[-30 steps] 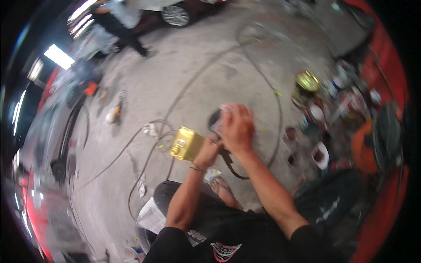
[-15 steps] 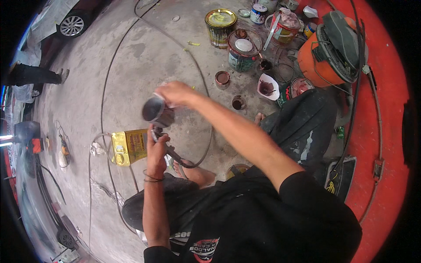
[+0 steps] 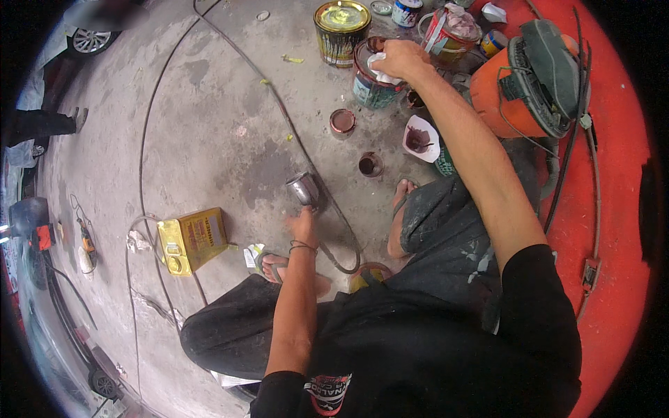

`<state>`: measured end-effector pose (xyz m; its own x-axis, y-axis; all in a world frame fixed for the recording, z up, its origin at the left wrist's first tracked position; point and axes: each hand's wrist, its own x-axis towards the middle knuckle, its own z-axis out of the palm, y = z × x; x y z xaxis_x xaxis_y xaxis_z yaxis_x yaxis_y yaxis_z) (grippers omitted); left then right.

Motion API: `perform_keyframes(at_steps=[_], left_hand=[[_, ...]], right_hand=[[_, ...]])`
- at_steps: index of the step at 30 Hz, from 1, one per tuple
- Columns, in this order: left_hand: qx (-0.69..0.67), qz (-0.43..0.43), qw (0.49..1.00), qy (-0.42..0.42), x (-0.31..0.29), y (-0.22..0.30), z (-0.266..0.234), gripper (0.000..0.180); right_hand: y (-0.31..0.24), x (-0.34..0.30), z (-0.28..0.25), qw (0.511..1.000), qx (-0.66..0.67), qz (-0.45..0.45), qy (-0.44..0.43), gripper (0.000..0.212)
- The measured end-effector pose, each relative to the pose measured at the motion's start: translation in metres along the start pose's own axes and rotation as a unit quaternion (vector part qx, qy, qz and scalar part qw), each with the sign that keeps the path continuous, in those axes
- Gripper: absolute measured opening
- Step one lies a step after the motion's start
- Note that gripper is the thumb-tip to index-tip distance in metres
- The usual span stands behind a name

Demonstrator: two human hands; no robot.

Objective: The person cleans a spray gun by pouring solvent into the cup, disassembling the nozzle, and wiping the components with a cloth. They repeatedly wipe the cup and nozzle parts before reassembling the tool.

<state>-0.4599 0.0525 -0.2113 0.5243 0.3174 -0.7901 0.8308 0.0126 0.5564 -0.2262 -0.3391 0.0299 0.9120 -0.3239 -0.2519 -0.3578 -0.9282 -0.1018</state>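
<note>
My left hand (image 3: 302,224) is closed around a spray gun, its grey metal cup (image 3: 302,188) tilted above the concrete floor; the gun's body is mostly hidden by the hand. Out to the upper right, my right hand (image 3: 406,58) is closed on a crumpled white rag (image 3: 384,72). Hand and rag are over the top of a paint-smeared can (image 3: 374,93) and cover part of its lid. Nearer me stand a small cup of brown paint (image 3: 342,122) and a cup of darker paint (image 3: 370,164).
A yellow-topped can (image 3: 341,35) and a red bucket (image 3: 449,42) flank the smeared can. The orange vacuum (image 3: 512,87) stands right. A dark hose (image 3: 293,136) loops over the floor, past a yellow rectangular tin (image 3: 193,240). Another person's leg (image 3: 45,125) shows far left.
My right hand has left the cup and moved up and right to the paint can, carrying the white rag. My left hand has shifted right and tilted the spray gun's cup.
</note>
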Motion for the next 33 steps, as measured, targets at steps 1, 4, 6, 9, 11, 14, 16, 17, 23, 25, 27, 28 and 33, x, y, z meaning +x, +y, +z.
perform_keyframes(at_steps=[1, 4, 6, 9, 11, 14, 16, 17, 23, 25, 27, 28, 33], left_hand=[[-0.017, -0.016, 1.000, -0.001, 0.006, -0.005, -0.005, 0.097], [-0.025, -0.062, 0.997, -0.031, -0.002, 0.013, -0.015, 0.083], [0.033, -0.091, 0.991, -0.096, -0.033, 0.047, -0.026, 0.066], [0.041, -0.076, 0.990, -0.109, -0.024, 0.026, -0.046, 0.050], [0.094, -0.083, 0.988, -0.084, -0.007, 0.010, -0.059, 0.060], [0.149, -0.021, 0.988, -0.044, -0.002, -0.007, -0.070, 0.050], [0.168, -0.005, 0.985, -0.035, -0.009, -0.017, -0.077, 0.042], [0.169, -0.019, 0.985, -0.041, -0.018, -0.017, -0.078, 0.041], [0.553, -0.036, 0.804, -0.216, -0.029, 0.007, -0.110, 0.057], [0.572, -0.061, 0.799, -0.176, -0.004, -0.027, -0.132, 0.061], [0.608, -0.060, 0.784, -0.109, 0.008, -0.048, -0.138, 0.067], [0.576, -0.090, 0.798, -0.153, 0.012, -0.046, -0.142, 0.075], [0.146, 0.077, 0.963, -0.213, -0.072, 0.065, -0.093, 0.071]], right_hand=[[0.000, 0.003, 0.006, 1.000, -0.011, -0.004, -0.004, 0.061], [-0.007, 0.004, 0.023, 1.000, -0.019, -0.011, 0.009, 0.070], [-0.001, 0.005, 0.029, 0.999, -0.034, 0.004, 0.010, 0.074], [-0.004, 0.010, 0.028, 1.000, -0.016, 0.004, 0.007, 0.074], [-0.002, 0.014, 0.030, 1.000, -0.006, 0.002, 0.006, 0.075], [0.004, 0.015, 0.031, 1.000, 0.011, 0.011, 0.011, 0.082], [-0.002, 0.002, 0.030, 0.998, 0.056, 0.026, 0.027, 0.082], [-0.006, -0.003, 0.025, 0.996, 0.079, 0.030, 0.039, 0.082], [-0.054, -0.056, 0.025, 0.859, 0.479, -0.059, -0.172, 0.063], [-0.078, -0.080, 0.024, 0.787, 0.558, -0.076, -0.253, 0.056], [-0.085, -0.096, 0.045, 0.732, 0.603, -0.083, -0.306, 0.050], [-0.090, -0.108, 0.056, 0.730, 0.596, -0.076, -0.325, 0.048], [-0.113, -0.166, 0.168, 0.804, 0.490, -0.144, -0.303, 0.059]])
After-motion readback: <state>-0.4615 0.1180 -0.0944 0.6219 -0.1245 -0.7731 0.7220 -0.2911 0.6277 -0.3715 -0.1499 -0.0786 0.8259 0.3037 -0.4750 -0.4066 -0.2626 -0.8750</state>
